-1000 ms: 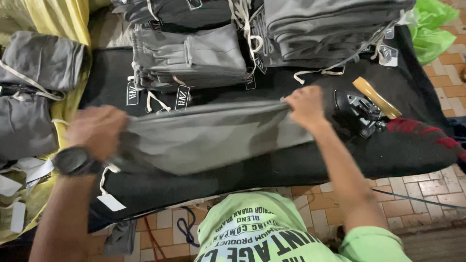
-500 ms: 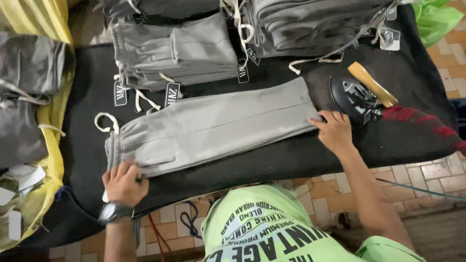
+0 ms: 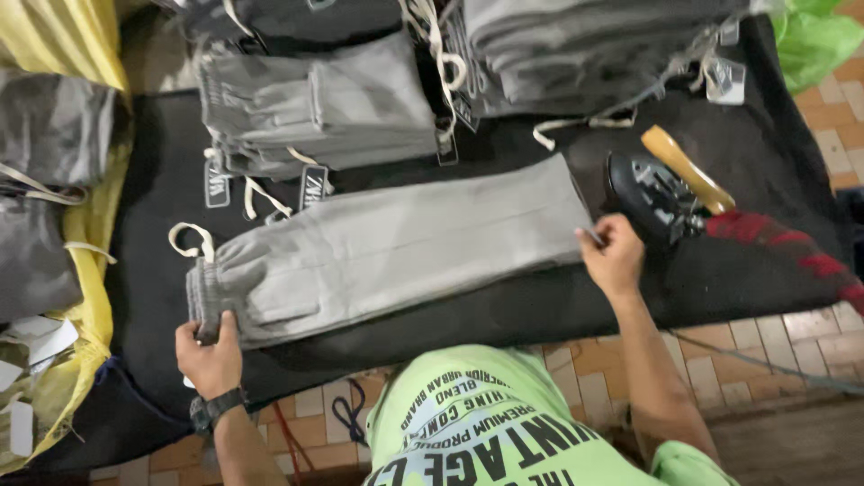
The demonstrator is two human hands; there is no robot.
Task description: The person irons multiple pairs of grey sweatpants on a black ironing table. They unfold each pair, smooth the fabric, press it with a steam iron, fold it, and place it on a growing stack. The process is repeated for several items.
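Note:
A pair of light grey trousers (image 3: 387,252) lies flat and folded lengthwise on the black-covered table (image 3: 504,315). My left hand (image 3: 209,353), with a dark watch on the wrist, grips the waistband end at the near left corner. My right hand (image 3: 614,252) pinches the hem end on the right. A white drawstring (image 3: 191,236) loops out from the waistband. A black iron with a wooden handle (image 3: 666,189) sits just right of my right hand.
Folded grey trousers (image 3: 315,108) with tags are stacked at the back, another pile (image 3: 585,45) to the right. Darker garments (image 3: 45,180) lie on yellow cloth at left. A red cord (image 3: 792,256) runs from the iron. Tiled floor (image 3: 774,360) shows below.
The trousers were lifted and held up a second ago; they now lie flat on the table. My left hand moved down to the waistband corner, my right to the hem.

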